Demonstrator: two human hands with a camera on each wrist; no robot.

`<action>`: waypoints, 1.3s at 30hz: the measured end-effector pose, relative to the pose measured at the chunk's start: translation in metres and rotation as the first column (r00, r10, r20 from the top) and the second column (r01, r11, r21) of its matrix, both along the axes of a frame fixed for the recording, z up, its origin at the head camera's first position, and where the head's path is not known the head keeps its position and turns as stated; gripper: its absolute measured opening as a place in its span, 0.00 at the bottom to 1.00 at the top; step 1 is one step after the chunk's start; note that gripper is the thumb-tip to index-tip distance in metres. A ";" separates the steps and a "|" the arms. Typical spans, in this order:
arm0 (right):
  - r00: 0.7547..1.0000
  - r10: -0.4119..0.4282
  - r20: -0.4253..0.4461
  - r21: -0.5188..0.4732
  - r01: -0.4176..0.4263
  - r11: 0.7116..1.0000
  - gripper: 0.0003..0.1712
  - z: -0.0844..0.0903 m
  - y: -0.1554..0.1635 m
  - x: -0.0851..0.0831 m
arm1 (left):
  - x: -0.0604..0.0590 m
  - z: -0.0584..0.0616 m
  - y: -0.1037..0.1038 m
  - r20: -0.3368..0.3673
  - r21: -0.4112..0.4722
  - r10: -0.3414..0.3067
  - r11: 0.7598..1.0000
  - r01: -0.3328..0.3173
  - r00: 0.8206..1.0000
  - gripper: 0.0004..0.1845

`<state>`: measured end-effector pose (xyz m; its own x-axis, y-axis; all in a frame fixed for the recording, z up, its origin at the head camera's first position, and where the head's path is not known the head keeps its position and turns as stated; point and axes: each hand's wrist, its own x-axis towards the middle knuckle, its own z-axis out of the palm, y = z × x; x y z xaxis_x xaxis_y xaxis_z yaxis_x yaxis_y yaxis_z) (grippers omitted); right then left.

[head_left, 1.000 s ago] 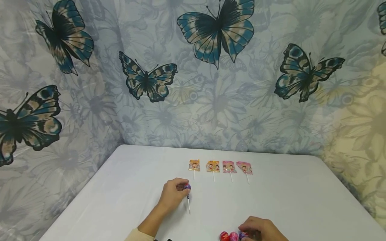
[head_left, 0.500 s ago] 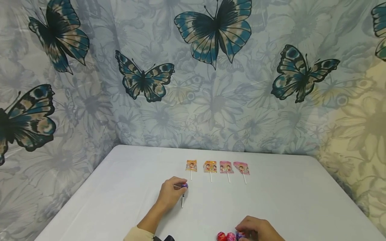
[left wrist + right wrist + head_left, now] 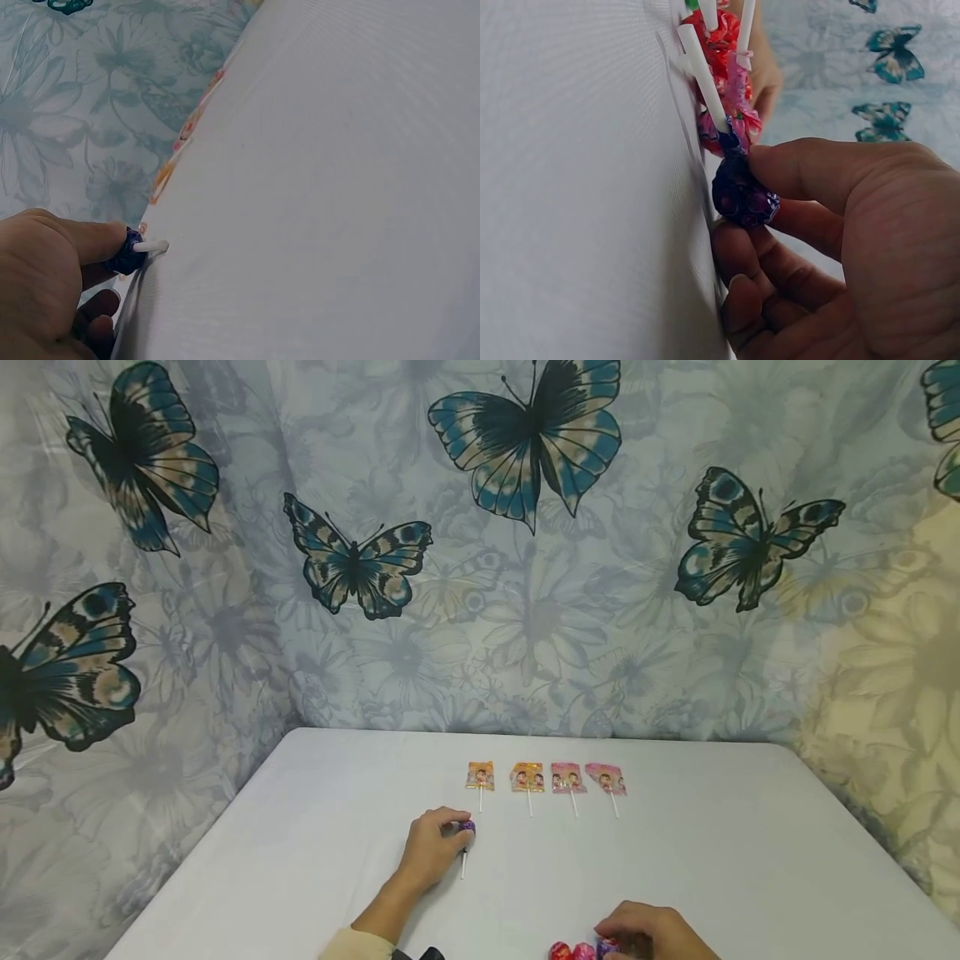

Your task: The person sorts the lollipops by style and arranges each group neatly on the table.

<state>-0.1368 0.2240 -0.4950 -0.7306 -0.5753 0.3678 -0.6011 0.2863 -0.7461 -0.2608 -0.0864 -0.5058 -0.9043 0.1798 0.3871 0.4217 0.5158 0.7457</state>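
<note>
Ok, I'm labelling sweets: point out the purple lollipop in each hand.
left hand's purple lollipop (image 3: pixel 467 827): head view, on its wrapped head.
right hand's purple lollipop (image 3: pixel 741 196): right wrist view, on its wrapped head.

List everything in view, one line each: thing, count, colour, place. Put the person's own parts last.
flat wrapped lollipops: four, two orange and two pink, in a row on the far middle of the table, white sticks pointing toward the person.
purple lollipop: one, round purple head on a white stick, lying on the table below the row's left end.
round lollipops: a red one, a pink one and a purple one show, clustered at the near edge.
table: one, white.
butterfly curtain: one, pale blue-grey with teal butterflies, behind the table.
left hand: pinches the purple lollipop's head.
right hand: grips the purple one of the near cluster.
</note>
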 end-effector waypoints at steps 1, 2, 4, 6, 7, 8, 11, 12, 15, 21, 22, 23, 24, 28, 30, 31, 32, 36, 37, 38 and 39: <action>1.000 -0.001 -0.004 -0.009 0.001 1.000 0.11 0.000 0.001 0.000 | 0.000 -0.001 0.001 -0.005 -0.003 0.010 1.000 -0.010 1.000 0.13; 1.000 -0.003 -0.003 -0.012 0.003 1.000 0.10 -0.001 0.002 0.000 | -0.001 -0.002 0.002 -0.012 -0.007 0.016 1.000 -0.016 1.000 0.12; 1.000 -0.004 -0.012 -0.023 0.004 1.000 0.10 -0.001 0.003 0.000 | 0.000 -0.002 0.003 -0.010 -0.010 0.029 1.000 -0.029 1.000 0.13; 1.000 -0.004 -0.024 -0.027 0.003 1.000 0.10 -0.002 0.002 0.001 | 0.000 -0.002 0.002 0.002 -0.019 0.043 0.999 -0.043 0.999 0.13; 1.000 -0.002 -0.015 -0.032 0.001 0.999 0.10 -0.002 0.002 0.001 | 0.001 -0.002 0.002 0.010 -0.026 0.049 0.998 -0.049 0.999 0.13; 1.000 -0.005 -0.009 -0.035 0.004 0.999 0.10 -0.001 0.001 0.002 | 0.001 -0.002 0.002 0.014 -0.034 0.051 0.998 -0.050 0.999 0.13; 0.999 -0.043 0.032 -0.025 0.044 0.999 0.09 0.004 0.000 0.005 | 0.003 -0.003 0.001 0.033 -0.042 0.049 0.998 -0.047 0.998 0.13; 0.996 -0.070 0.062 -0.012 0.071 0.997 0.09 0.007 -0.001 0.006 | 0.003 -0.003 0.001 0.034 -0.043 0.049 0.998 -0.048 0.998 0.13; 0.984 -0.152 0.094 0.034 0.149 0.988 0.10 0.017 -0.003 0.008 | 0.002 -0.003 0.001 0.034 -0.042 0.051 0.998 -0.050 0.998 0.13; 0.977 -0.201 -0.067 -0.017 0.200 0.980 0.11 0.039 -0.007 0.003 | 0.002 -0.001 0.001 0.034 -0.053 0.080 0.996 -0.078 0.996 0.14; 0.976 -0.193 -0.099 -0.039 0.190 0.981 0.12 0.043 -0.009 0.001 | 0.002 -0.001 0.002 0.039 -0.051 0.081 0.996 -0.079 0.996 0.14; 0.977 -0.181 -0.116 -0.062 0.175 0.983 0.13 0.047 -0.010 -0.001 | 0.002 -0.001 0.001 0.043 -0.049 0.081 0.996 -0.079 0.996 0.14; 0.976 -0.171 -0.132 -0.084 0.160 0.984 0.14 0.050 -0.012 -0.004 | 0.001 -0.001 0.002 0.045 -0.047 0.080 0.996 -0.078 0.996 0.14; 0.966 -0.174 -0.189 -0.118 0.154 0.981 0.14 0.069 -0.023 -0.014 | 0.001 0.001 0.001 0.058 -0.033 0.075 0.997 -0.073 0.996 0.13; 0.962 -0.191 -0.194 -0.123 0.169 0.978 0.13 0.077 -0.031 -0.018 | 0.001 0.002 0.002 0.065 -0.028 0.076 0.997 -0.074 0.995 0.13; 0.961 -0.199 -0.192 -0.122 0.177 0.977 0.13 0.080 -0.034 -0.020 | 0.000 0.001 0.002 0.069 -0.026 0.077 0.997 -0.075 0.995 0.14; 0.960 -0.204 -0.191 -0.123 0.183 0.975 0.13 0.082 -0.037 -0.022 | 0.000 0.001 0.002 0.071 -0.025 0.078 0.997 -0.076 0.994 0.14; 0.957 -0.221 -0.188 -0.110 0.203 0.973 0.12 0.079 -0.044 -0.034 | 0.000 0.000 0.001 0.075 -0.029 0.084 0.996 -0.082 0.994 0.13; 0.955 -0.229 -0.189 -0.102 0.213 0.972 0.12 0.077 -0.045 -0.037 | 0.000 -0.001 0.001 0.075 -0.030 0.083 0.996 -0.081 0.994 0.14; 0.954 -0.233 -0.191 -0.095 0.219 0.971 0.12 0.076 -0.046 -0.040 | 0.000 0.000 0.000 0.075 -0.030 0.085 0.996 -0.083 0.993 0.14; 0.953 -0.240 -0.186 -0.088 0.227 0.970 0.12 0.075 -0.047 -0.043 | 0.000 -0.001 0.000 0.073 -0.031 0.084 0.996 -0.082 0.994 0.14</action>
